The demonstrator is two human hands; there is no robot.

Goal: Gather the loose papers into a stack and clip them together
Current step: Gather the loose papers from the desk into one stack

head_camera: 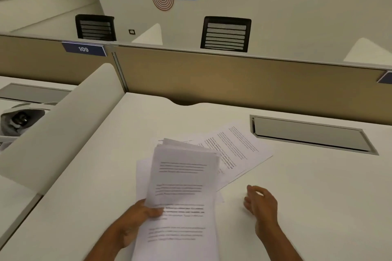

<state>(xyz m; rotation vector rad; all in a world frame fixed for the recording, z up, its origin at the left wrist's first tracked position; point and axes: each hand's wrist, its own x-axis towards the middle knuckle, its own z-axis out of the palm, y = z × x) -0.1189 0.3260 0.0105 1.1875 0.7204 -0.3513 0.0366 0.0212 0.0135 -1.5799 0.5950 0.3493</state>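
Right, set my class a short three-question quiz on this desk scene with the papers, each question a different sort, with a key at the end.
1. True or false: the right hand holds a sheet of paper.
2. Pick one. The left hand grips: A) a clip, B) the bundle of papers, C) the partition.
3. Fill the gap: the loose sheets lie fanned on the desk, to the ____ of the bundle.

Key: 1 false, it is open and holds nothing; 2 B; 3 right.
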